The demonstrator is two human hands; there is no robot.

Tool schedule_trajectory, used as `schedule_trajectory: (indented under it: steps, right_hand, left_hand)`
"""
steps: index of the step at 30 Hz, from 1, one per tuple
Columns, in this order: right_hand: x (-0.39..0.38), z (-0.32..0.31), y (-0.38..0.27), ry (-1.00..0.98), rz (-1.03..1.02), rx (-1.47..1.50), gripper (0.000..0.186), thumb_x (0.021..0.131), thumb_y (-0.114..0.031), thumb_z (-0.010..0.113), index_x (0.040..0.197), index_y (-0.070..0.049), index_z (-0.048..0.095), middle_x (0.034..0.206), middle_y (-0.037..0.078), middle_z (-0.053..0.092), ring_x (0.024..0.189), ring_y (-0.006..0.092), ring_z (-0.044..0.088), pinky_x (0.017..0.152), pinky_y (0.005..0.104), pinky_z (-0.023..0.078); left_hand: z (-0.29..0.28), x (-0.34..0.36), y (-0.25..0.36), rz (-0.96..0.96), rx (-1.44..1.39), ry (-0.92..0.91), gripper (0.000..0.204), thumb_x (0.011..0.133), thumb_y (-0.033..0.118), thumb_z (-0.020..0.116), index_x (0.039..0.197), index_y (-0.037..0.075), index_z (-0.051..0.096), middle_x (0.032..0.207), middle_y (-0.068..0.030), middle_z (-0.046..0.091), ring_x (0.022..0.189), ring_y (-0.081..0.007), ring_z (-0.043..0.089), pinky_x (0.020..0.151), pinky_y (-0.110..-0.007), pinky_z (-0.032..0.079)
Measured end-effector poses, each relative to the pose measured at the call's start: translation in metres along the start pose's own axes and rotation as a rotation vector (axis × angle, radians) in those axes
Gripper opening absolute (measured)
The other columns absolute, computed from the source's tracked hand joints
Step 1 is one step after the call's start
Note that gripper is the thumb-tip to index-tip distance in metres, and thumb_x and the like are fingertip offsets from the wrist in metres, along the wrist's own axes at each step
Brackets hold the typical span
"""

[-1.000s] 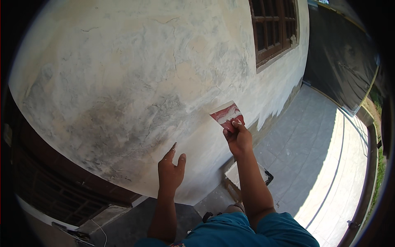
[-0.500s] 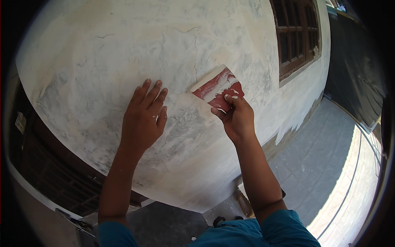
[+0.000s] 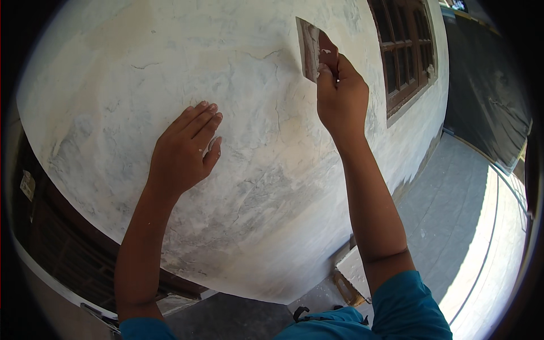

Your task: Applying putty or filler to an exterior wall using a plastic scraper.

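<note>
My left hand [image 3: 181, 144] lies against the patchy, cracked white-grey plastered wall [image 3: 226, 215], fingers stretched out and flecked with white material. My right hand [image 3: 343, 99] grips a flat maroon scraper [image 3: 327, 48] smeared with white, raised against or just off the wall to the left of the window. The scraper's blade is tilted nearly upright; whether its edge touches the plaster I cannot tell.
A brown wooden-framed window [image 3: 402, 51] is at upper right, a dark sheet [image 3: 481, 90] beyond it. Grey floor tiles [image 3: 436, 198], partly sunlit, run along the right. A white-spattered board [image 3: 354, 266] lies low by the wall. A dark wooden opening [image 3: 62, 232] is at lower left.
My right hand has risen with the scraper and turned it more upright. My left hand has come up flat to the wall and shifted slightly leftward. The view has shifted too.
</note>
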State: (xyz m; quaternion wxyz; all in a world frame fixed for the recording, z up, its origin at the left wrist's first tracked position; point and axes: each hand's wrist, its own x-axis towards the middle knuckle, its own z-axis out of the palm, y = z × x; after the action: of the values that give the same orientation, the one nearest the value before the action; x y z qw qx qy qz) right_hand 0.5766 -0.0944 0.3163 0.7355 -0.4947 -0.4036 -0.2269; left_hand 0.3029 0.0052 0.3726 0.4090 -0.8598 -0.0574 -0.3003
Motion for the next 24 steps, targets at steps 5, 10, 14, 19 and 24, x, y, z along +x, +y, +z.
schedule_trajectory:
  steps: [5, 10, 14, 19, 24]
  right_hand:
    - [-0.059, 0.053, 0.011, -0.117, -0.443, -0.536, 0.046, 0.085, -0.004, 0.065, 0.130, 0.006, 0.066, 0.121, 0.023, 0.073, 0.098, 0.0282, 0.069, 0.077, 0.0342, 0.061]
    - [-0.183, 0.039, 0.005, -0.302, -0.489, -0.487, 0.051, 0.082, -0.001, 0.071, 0.133, 0.002, 0.066, 0.120, 0.015, 0.076, 0.089, 0.0260, 0.068, 0.080, 0.0311, 0.061]
    - [-0.157, -0.013, 0.007, -0.320, -0.330, -0.314, 0.052, 0.074, -0.001, 0.079, 0.126, -0.007, 0.071, 0.110, 0.006, 0.078, 0.080, 0.0220, 0.066, 0.069, 0.0312, 0.058]
    - [-0.003, -0.005, 0.028, 0.155, -0.447, -0.472, 0.041, 0.088, -0.002, 0.066, 0.127, -0.010, 0.072, 0.093, 0.003, 0.078, 0.077, 0.0227, 0.063, 0.068, 0.0362, 0.056]
    - [-0.068, 0.042, 0.035, -0.059, -0.652, -0.477, 0.039, 0.083, -0.003, 0.073, 0.122, 0.002, 0.070, 0.109, 0.015, 0.077, 0.077, 0.0224, 0.066, 0.068, 0.0313, 0.059]
  left_hand:
    - [-0.001, 0.001, -0.001, -0.014, -0.034, 0.011, 0.031, 0.090, 0.010, 0.071, 0.119, 0.001, 0.075, 0.127, -0.0139, 0.074, 0.129, -0.0281, 0.065, 0.111, -0.041, 0.052]
    - [0.000, 0.002, 0.001, -0.030, -0.047, 0.054, 0.031, 0.088, 0.007, 0.069, 0.118, 0.001, 0.075, 0.126, -0.0132, 0.074, 0.128, -0.0277, 0.066, 0.109, -0.040, 0.053]
    - [0.001, 0.003, 0.003, -0.048, -0.025, 0.068, 0.030, 0.088, 0.008, 0.070, 0.116, 0.001, 0.076, 0.125, -0.0122, 0.075, 0.127, -0.0267, 0.067, 0.107, -0.040, 0.055]
    - [0.004, 0.004, 0.006, -0.065, 0.005, 0.093, 0.028, 0.087, 0.009, 0.071, 0.113, 0.002, 0.077, 0.123, -0.0113, 0.076, 0.125, -0.0259, 0.068, 0.105, -0.039, 0.056]
    - [0.006, 0.003, 0.007, -0.083, 0.000, 0.086, 0.029, 0.087, 0.011, 0.071, 0.114, 0.002, 0.077, 0.122, -0.0114, 0.076, 0.125, -0.0267, 0.068, 0.105, -0.039, 0.056]
